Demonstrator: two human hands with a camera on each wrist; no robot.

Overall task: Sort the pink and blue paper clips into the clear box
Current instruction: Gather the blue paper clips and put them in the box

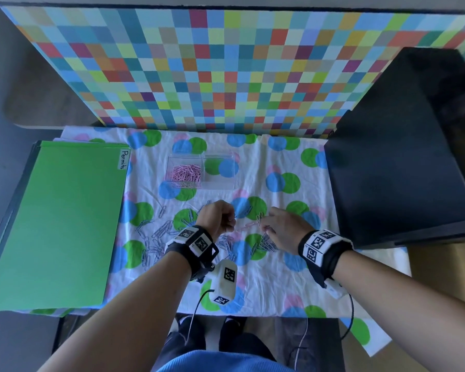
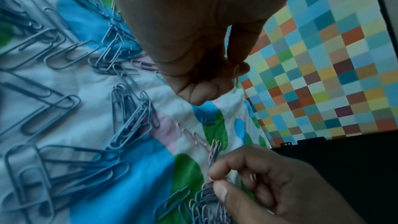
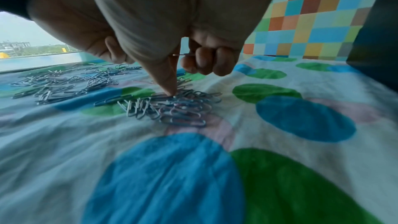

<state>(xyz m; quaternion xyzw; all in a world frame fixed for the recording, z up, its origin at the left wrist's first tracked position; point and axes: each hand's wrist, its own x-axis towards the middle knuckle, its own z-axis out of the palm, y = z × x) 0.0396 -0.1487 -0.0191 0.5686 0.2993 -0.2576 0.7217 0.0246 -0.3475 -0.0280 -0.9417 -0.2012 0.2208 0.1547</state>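
Over the spotted cloth (image 1: pixel 266 277), left hand (image 1: pixel 216 217) and right hand (image 1: pixel 285 229) each pinch pink paper clips (image 1: pixel 258 219).

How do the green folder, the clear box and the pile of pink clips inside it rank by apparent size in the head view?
1. Green folder
2. Clear box, far smaller
3. Pink clips, filling only its left compartment

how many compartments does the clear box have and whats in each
2. The left compartment of the box holds a pile of pink clips; the right compartment looks empty, with the cloth showing through.
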